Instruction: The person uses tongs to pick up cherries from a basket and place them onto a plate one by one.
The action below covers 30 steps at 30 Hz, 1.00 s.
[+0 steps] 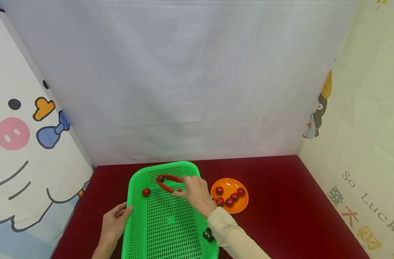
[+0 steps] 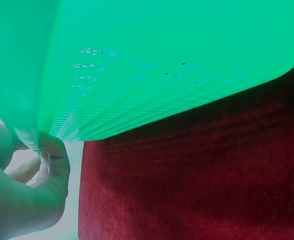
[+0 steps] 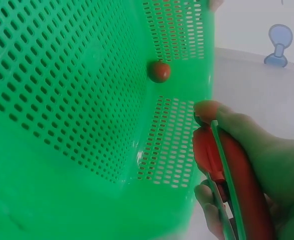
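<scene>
My right hand (image 1: pixel 196 192) grips a pair of red tongs (image 1: pixel 173 178) over the far part of a green perforated plastic basket (image 1: pixel 197 219). Between the tongs' tips is a small dark red round fruit (image 1: pixel 160 178). Another red fruit (image 1: pixel 146 192) lies inside the basket by its left wall, and the right wrist view shows this fruit (image 3: pixel 160 72) too. My left hand (image 1: pixel 114 223) pinches the basket's left rim, thumb on one side and fingers on the other, as the left wrist view shows at the rim (image 2: pixel 29 135).
Right of the basket stands an orange plate (image 1: pixel 239 208) with several red fruits (image 1: pixel 219 190); my right arm is close to its left edge. Dark red cloth (image 1: pixel 281 208) covers the table. A pale curtain (image 1: pixel 184 90) hangs behind, with printed cloths at both sides.
</scene>
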Each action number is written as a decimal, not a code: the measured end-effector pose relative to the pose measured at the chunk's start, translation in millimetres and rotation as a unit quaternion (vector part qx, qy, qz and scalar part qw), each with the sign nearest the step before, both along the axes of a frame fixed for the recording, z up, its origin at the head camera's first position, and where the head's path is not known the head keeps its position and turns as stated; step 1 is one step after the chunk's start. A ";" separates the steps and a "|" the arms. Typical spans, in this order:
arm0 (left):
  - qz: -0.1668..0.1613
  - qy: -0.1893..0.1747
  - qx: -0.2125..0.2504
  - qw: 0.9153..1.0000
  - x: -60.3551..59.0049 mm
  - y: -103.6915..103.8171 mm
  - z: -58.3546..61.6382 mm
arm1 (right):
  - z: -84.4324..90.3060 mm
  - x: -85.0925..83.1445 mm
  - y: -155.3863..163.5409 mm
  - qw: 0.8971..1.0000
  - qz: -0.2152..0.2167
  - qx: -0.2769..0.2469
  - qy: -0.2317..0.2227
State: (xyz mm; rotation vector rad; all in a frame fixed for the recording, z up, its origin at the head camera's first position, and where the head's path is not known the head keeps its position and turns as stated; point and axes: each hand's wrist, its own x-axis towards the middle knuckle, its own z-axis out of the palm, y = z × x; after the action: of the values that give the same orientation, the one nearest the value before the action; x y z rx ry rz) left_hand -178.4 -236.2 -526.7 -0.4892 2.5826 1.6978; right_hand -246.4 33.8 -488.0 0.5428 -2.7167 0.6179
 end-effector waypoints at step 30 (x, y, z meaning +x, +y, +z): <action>0.000 -0.002 0.003 1.000 -0.9 0.5 -0.9 | 11.6 22.7 40.9 0.997 -0.017 -0.070 -0.013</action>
State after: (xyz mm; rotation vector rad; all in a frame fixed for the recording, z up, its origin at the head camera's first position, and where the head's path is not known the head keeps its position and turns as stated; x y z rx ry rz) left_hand -179.2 -235.7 -527.6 -0.4931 2.5731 1.7031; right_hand -223.7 74.7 -476.4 0.4545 -2.6742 0.8043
